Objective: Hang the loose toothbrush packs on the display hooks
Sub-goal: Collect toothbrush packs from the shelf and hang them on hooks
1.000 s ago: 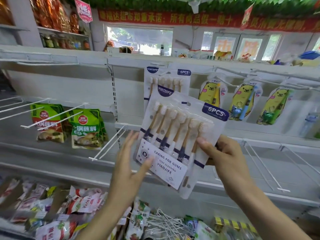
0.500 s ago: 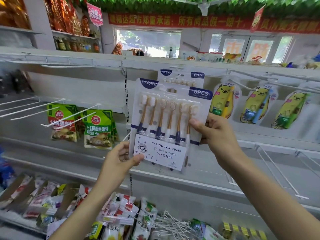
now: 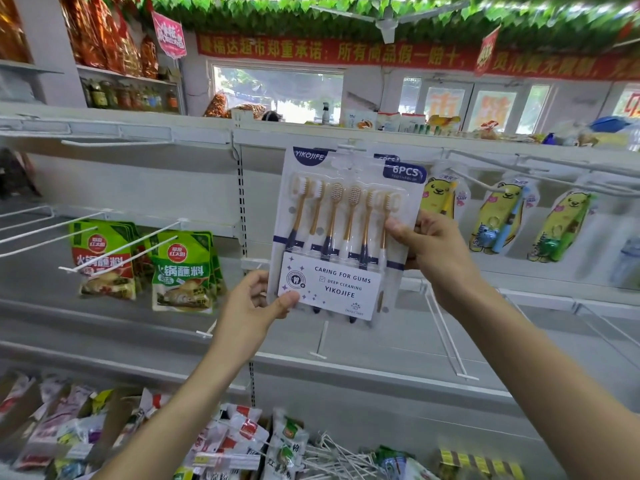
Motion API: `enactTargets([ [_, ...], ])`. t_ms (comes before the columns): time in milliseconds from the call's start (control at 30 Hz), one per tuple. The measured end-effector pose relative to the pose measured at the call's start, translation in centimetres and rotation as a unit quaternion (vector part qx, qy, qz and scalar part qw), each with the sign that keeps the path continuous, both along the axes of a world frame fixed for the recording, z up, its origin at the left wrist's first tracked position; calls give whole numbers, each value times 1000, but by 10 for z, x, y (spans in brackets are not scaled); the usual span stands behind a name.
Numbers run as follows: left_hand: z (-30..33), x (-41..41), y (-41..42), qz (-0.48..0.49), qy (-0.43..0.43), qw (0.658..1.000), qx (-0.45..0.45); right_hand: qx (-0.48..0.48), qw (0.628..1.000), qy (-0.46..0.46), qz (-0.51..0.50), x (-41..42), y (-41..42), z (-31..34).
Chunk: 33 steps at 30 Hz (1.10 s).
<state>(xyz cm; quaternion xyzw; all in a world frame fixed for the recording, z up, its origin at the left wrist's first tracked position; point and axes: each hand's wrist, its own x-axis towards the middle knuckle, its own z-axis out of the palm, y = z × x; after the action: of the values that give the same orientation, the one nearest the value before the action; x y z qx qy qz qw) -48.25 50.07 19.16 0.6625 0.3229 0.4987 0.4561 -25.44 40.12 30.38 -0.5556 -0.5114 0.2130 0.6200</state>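
**Pack raised to the hook**

While we hold the pack [image 3: 343, 233] up at the centre of the frame, its top edge now sits level with the hook [image 3: 347, 147] on the upper rail, where a second ago it hung lower and tilted, its top leaning to the right. It has since swung upright and climbed, so its hang hole (a pale slot in the clear top margin) looks to be at or just over the hook's tip; we cannot tell whether the wire has passed through. Behind it, another pack [image 3: 387, 158] of the same kind shows only as a dark corner peeking out at the upper right of ours.

Our left hand [image 3: 251, 303] pinches the lower left corner, thumb on the white label, fingers curled behind. Our right hand [image 3: 434, 247] grips the right edge at mid height, thumb pressed across the front over the last brush, the other fingers hidden behind.

We judge the lining-up to be nearly done: what remains is to push the pack back along the wire and let go. The risk, as we see it, is the hole missing the tip, since the film hides it. To the right hang yellow bear packs [image 3: 498, 218]; at the left of the frame, green sauce pouches [image 3: 181, 268] on their own hooks.
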Motion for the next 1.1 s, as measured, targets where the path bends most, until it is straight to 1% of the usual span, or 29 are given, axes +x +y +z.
enactTargets([
  [367,-1,26,45,8,25,1000,1,-18,999,13,-32,20,37,1],
  [800,-13,85,99,33,69,997,5,-53,998,-15,-11,71,107,7],
  [967,-13,99,116,40,69,997,-2,-48,999,-6,-9,85,128,3],
  [1100,-10,106,124,58,84,995,-3,-54,998,-10,-9,93,140,1],
])
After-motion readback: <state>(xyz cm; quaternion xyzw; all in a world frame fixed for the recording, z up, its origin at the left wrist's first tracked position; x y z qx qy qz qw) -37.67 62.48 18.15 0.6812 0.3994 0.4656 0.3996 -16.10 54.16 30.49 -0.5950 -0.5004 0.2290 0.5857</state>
